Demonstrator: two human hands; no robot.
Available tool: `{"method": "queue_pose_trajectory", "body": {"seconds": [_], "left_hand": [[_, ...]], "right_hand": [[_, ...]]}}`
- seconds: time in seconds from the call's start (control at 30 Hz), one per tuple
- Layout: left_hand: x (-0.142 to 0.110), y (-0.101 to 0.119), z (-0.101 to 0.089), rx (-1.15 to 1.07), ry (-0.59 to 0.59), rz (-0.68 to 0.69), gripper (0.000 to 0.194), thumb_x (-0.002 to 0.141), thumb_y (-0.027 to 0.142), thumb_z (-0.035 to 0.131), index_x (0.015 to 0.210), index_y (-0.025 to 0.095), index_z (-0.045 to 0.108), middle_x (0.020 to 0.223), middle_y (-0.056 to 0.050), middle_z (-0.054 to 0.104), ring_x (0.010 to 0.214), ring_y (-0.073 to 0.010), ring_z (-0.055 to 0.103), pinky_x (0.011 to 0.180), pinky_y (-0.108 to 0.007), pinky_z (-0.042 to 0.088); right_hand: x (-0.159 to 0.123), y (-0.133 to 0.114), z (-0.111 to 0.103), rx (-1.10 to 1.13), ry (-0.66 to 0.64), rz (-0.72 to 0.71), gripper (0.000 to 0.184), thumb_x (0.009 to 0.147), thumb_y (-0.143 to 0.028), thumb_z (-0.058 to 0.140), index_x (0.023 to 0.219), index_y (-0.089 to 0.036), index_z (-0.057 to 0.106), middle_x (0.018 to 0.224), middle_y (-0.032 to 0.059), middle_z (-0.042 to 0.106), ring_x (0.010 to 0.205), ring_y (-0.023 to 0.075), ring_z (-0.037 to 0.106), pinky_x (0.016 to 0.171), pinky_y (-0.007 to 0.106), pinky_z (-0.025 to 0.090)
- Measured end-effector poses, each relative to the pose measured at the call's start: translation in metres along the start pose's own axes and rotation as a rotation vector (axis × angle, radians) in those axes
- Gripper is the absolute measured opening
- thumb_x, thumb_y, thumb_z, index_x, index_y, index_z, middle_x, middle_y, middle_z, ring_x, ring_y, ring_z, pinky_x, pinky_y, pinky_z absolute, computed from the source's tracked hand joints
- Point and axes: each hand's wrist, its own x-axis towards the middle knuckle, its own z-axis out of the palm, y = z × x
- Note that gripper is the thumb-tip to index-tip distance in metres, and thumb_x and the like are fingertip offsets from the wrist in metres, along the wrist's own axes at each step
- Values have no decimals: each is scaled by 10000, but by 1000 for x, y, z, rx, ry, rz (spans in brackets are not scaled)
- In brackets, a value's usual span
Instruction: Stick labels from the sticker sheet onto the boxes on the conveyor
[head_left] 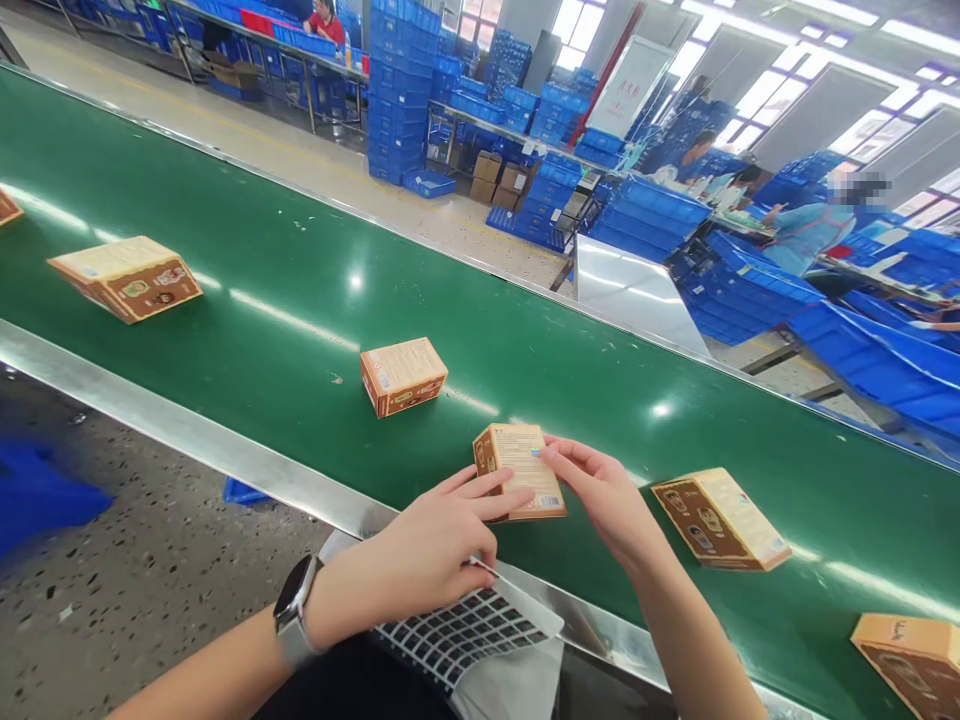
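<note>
A brown and cream printed carton (pixel 526 462) lies on the green conveyor belt between my hands. My left hand (pixel 431 535) rests two outstretched fingers on its top, while the thumb and curled fingers pinch the edge of a pale sheet with a dark-squared grid (pixel 469 635). This sheet hangs over the belt's near edge. On the carton's printed face, a small shiny sticker (pixel 535 452) sits under the thumb and fingertip of my right hand (pixel 604 495). The other right fingers curl behind the carton's far side.
Another carton (pixel 403 375) lies just up the belt (pixel 300 250), with a tilted carton (pixel 127 278) farther left. To the right are a leaning carton (pixel 720 520) and one cut off by the frame (pixel 911 660). Beyond stand stacked blue crates (pixel 401 90) and seated people at tables.
</note>
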Motion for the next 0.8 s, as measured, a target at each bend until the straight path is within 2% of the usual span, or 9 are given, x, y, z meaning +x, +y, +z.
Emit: {"method": "queue_pose_trajectory", "body": {"seconds": [0.17,0.3,0.43,0.53,0.6,0.63,0.67,0.73,0.8], "left_hand": [[7,4,4,-7,3,37,179,809,82,694,680,198,738,1514,2,482,1465,-270,341,1244,-435,195],[10,3,11,-5,8,76,178,817,100,696,675,198,735,1530,6,457,1465,-271,341,1246,-435,180],[13,5,13,-17,-4,96,166,806,85,701,683,191,739,1535,-12,454,1469,-276,332,1235,-445,199],[17,6,12,-82,-28,84,174,799,88,722,663,195,732,1513,-17,488,1468,-274,333,1221,-441,233],[18,9,8,-140,-17,87,149,800,117,749,672,192,733,1490,-31,520,1457,-276,356,1211,-427,254],[18,10,6,-168,-4,84,126,802,132,757,692,190,737,1465,-41,549,1433,-276,398,1194,-414,286],[17,12,3,-196,9,66,95,807,140,757,726,189,745,1408,-52,605,1377,-271,477,1155,-392,344],[15,17,-5,-257,21,-19,58,829,148,730,806,190,761,1155,-50,751,1116,-228,672,974,-309,484],[11,21,-14,-341,16,-146,63,847,180,706,866,186,766,861,-11,784,800,-161,711,739,-225,508]], "right_hand": [[-3,0,-9,-118,38,-20,480,626,-666,740,701,-198,662,1035,110,737,917,266,665,766,344,527],[-5,5,-12,-258,97,-42,424,675,-623,687,730,-206,628,834,90,730,752,243,665,651,343,513],[-3,11,-14,-360,304,-100,408,689,-599,693,791,-228,558,788,70,711,660,223,655,589,334,499],[-7,12,-16,-418,502,-221,411,722,-595,681,845,-237,522,840,75,708,657,216,646,572,328,497],[-18,8,-18,-478,548,-322,359,798,-575,622,864,-229,555,847,79,703,711,225,651,589,327,503],[-27,5,-18,-501,501,-373,329,838,-552,594,873,-225,581,852,78,703,750,227,658,609,325,512],[-37,1,-18,-518,389,-419,306,869,-528,579,882,-224,609,857,73,707,780,225,665,634,320,522],[-57,-7,-17,-537,43,-461,256,899,-478,592,898,-231,657,852,50,718,795,207,675,679,301,538],[-73,-14,-14,-560,-238,-450,204,920,-424,604,889,-240,685,819,25,717,748,179,671,675,272,538]]}}
